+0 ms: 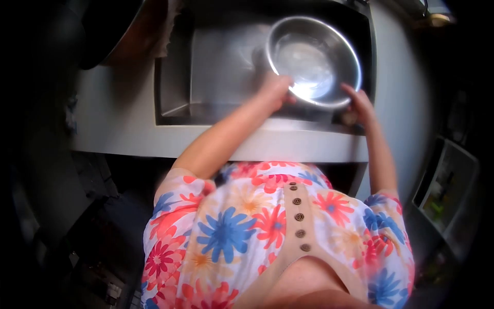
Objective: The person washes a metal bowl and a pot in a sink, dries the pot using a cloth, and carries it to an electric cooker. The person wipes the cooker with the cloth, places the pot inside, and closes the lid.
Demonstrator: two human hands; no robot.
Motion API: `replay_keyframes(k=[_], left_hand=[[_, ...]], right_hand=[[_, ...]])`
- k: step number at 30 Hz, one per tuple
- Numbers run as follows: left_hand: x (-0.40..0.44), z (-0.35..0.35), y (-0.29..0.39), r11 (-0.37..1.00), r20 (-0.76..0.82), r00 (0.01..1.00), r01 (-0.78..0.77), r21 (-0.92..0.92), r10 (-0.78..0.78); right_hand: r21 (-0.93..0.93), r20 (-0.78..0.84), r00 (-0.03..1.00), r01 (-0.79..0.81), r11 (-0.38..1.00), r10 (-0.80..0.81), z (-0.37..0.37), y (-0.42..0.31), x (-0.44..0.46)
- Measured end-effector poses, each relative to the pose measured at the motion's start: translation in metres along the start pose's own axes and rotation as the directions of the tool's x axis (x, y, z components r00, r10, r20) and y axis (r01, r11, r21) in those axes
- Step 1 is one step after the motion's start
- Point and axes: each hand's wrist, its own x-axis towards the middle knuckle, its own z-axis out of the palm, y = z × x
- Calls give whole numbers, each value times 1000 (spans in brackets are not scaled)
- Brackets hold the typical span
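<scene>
A round stainless steel bowl [303, 56] is held over the right part of the metal sink [221, 67], tilted a little so that its shiny inside shows. My left hand [277, 91] grips the bowl's near left rim, the thumb on top and the fingers curled beneath. On the near right rim, my right hand [359, 105] has its thumb over the edge, with the other fingers hidden under the bowl. Light glares off the bowl's inner wall, and I cannot tell whether any water lies in it.
A pale counter [247, 141] frames the sink along its front and sides. A large dark, rounded vessel [121, 36] stands at the upper left. To the lower right is a light-framed bin or rack [447, 180], blurred.
</scene>
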Motion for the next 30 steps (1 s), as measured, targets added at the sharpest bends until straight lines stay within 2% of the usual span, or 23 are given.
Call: replay_keyframes(k=[1,3,5,6,8,10,11,14,15,18,21,22,24,27,28,30], left_hand=[[-2,2,1,998,15,1000,19,62,-20],[-9,5,8,1000,96,995,18,7,-19],[-7,1,10,997,202,977,75,-26,-69],[-10,-5,17,995,317,946,91,-44,-73],[-21,-14,30,996,306,949,88,-32,-74],[-30,-42,40,997,364,931,-57,45,37],[-31,-62,44,993,361,932,-63,98,23],[-43,-125,53,983,248,961,-156,101,127],[-52,-142,59,979,197,968,-175,104,153],[-81,-177,68,972,103,977,-199,126,186],[-108,-188,69,962,42,980,-200,186,195],[-115,-191,68,955,27,974,-224,192,223],[-127,-196,66,942,-3,961,-269,202,275],[-141,-204,64,905,-65,919,-367,215,388],[-144,-207,63,897,-93,907,-384,221,412],[-148,-213,59,878,-145,878,-418,235,457]], right_hand=[[3,-9,999,-32,999,32,-3,0,1],[30,-42,994,-104,994,106,-5,-13,0],[21,-192,979,-58,998,61,-3,-25,5],[2,-256,966,-33,999,32,-4,-32,5],[-23,-275,960,-64,998,55,-2,-44,9],[-89,-292,955,-82,993,53,3,-60,11],[-172,-245,969,-17,985,-26,6,-67,13],[-174,-105,988,98,980,-117,43,-101,4],[-253,-2,993,117,960,-121,48,-111,14],[-258,265,956,199,945,-128,73,-133,41],[-226,273,955,178,958,-113,112,-145,20],[-252,320,944,160,954,-73,114,-143,27],[-398,347,934,225,889,-81,115,-136,39],[-531,292,955,205,822,-50,108,-136,30],[-551,271,952,275,788,-144,102,-130,32],[-611,72,956,267,745,-283,92,-132,10]])
